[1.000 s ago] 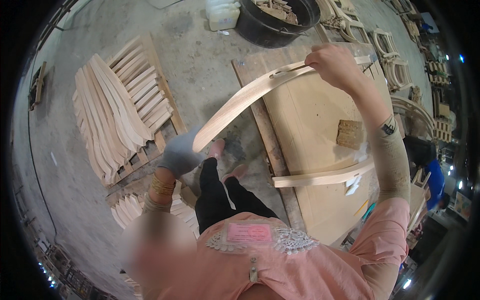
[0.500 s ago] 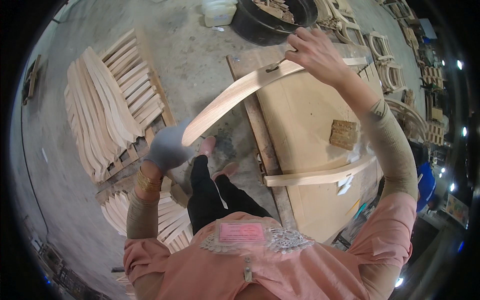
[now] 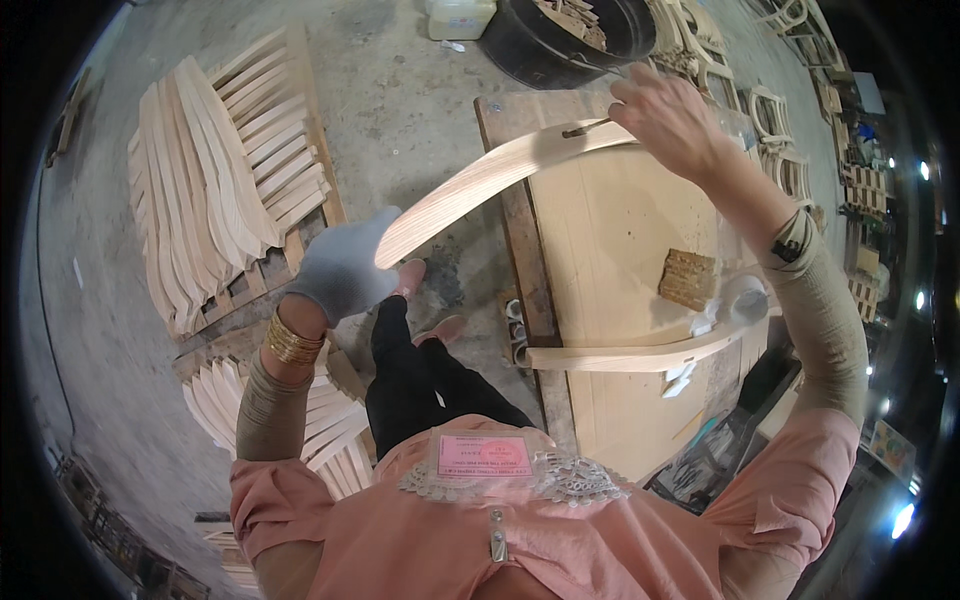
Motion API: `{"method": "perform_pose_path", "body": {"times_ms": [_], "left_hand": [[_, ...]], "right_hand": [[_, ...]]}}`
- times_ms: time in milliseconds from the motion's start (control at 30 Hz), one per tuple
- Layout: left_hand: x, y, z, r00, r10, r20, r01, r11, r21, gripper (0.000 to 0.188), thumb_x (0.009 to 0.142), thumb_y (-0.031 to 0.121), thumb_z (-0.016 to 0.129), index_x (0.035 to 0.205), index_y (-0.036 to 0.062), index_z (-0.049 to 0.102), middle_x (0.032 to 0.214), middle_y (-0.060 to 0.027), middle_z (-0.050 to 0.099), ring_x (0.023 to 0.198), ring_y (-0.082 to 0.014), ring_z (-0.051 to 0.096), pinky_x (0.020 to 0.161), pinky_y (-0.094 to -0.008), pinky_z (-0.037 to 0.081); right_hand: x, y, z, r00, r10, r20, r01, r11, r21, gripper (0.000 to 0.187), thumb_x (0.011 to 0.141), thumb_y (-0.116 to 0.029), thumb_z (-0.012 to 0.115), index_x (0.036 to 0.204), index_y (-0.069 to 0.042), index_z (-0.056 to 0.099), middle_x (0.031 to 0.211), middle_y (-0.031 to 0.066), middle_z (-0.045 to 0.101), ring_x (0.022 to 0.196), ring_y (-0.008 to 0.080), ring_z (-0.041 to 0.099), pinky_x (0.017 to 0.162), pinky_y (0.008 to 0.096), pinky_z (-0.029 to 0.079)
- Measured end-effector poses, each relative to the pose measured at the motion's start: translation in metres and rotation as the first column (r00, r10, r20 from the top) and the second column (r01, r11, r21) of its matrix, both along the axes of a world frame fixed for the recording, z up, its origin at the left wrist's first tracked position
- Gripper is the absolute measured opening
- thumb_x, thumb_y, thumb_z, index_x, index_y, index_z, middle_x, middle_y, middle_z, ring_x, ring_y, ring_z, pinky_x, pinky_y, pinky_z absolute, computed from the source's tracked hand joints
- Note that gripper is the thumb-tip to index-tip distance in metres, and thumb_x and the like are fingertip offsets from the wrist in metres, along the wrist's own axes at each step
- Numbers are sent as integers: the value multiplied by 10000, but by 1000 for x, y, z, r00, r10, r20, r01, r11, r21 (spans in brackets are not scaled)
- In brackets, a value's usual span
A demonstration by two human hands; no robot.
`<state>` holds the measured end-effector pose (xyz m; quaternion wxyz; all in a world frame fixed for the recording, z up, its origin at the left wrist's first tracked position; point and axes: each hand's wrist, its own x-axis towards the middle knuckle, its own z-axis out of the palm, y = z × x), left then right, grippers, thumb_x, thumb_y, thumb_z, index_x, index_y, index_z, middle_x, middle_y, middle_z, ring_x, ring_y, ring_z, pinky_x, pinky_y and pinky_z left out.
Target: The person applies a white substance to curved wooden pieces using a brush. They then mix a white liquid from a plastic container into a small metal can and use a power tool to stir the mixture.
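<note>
My left hand (image 3: pixel 345 265), in a grey glove, grips the near end of a long curved wooden piece (image 3: pixel 470 195) held out over the table. My right hand (image 3: pixel 675 120) is bare, its fingers closed round a thin, dark, stick-like tool (image 3: pixel 597 125) of a kind I cannot make out. The tool's tip is at a small dark slot in the wood's upper face. Past the slot, the wood's far end runs beneath my right hand. A second curved wooden piece (image 3: pixel 620 357) lies on the table nearer to me.
Cardboard covers the table (image 3: pixel 590 260), which bears a brown block (image 3: pixel 687 280) and a whitish cup (image 3: pixel 745 298). A black tub (image 3: pixel 520 60) holds wood scraps beyond it, beside a pale plastic jug (image 3: pixel 461 18). Curved wooden pieces (image 3: pixel 195 200) lie stacked on a pallet at left.
My right hand has shifted slightly right, and the tool's tip still meets the slot. The view has moved a little. The cup, earlier hidden by my right arm, now shows.
</note>
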<state>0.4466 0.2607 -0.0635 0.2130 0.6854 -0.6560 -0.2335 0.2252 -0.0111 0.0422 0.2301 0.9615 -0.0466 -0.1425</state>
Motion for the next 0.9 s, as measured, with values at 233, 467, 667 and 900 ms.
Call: {"method": "perform_pose_path", "body": {"times_ms": [233,467,667,900], "left_hand": [[-1,1,10,1000,18,-6,-18,997,76,441,666,248,625,1056,85,501,714,-158,596,673,-344,586,591,-408,463],[-3,-3,13,999,-7,-41,18,960,278,431,686,166,570,1089,69,452,794,-180,605,767,-355,589,667,-429,465],[-2,-2,12,999,23,-47,-5,934,358,511,683,147,548,1177,51,463,850,-213,598,800,-367,581,705,-409,465],[0,-9,23,1000,-11,3,8,901,434,510,687,163,555,1176,59,456,867,-200,606,797,-358,590,694,-409,474]], "right_hand": [[30,12,16,983,-130,-131,140,988,69,65,670,1,565,657,-48,606,675,110,611,689,270,628,578,349,503],[32,10,11,978,-181,-105,199,959,202,95,636,48,547,686,-17,595,692,143,611,696,310,620,588,372,501],[28,6,6,929,-356,-104,369,915,166,114,639,50,531,705,-12,601,733,153,618,718,331,617,604,389,503],[30,14,9,905,-407,-123,411,912,2,116,679,20,510,724,-2,614,753,161,630,746,305,632,621,371,520]]}}
